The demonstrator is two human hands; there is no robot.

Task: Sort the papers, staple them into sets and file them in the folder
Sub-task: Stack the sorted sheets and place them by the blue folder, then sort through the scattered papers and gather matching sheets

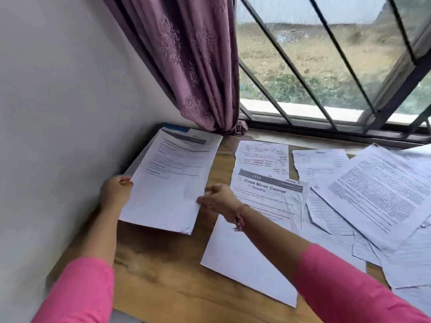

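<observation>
Both hands held one printed sheet above the far-left part of the wooden table, close to the white wall. The left hand gripped the sheet's left edge, its fingers curled over the paper's margin, while the right hand pinched the right edge between thumb and fingers. The sheet's near corner was lifted off the table and cast a shadow below it; its far end lay over a small stack of papers, under which a blue folder edge showed at the far-left corner. To the right, a sheet headed "Close Mirror Cabinet" lay flat under the right forearm, with a handwritten page just beyond it. Farther right, more printed and lined papers were spread out and overlapping one another across the table. A red thread bracelet circled the right wrist, and both arms wore pink sleeves. A purple curtain hung down to the table's far edge, beside a barred window.
</observation>
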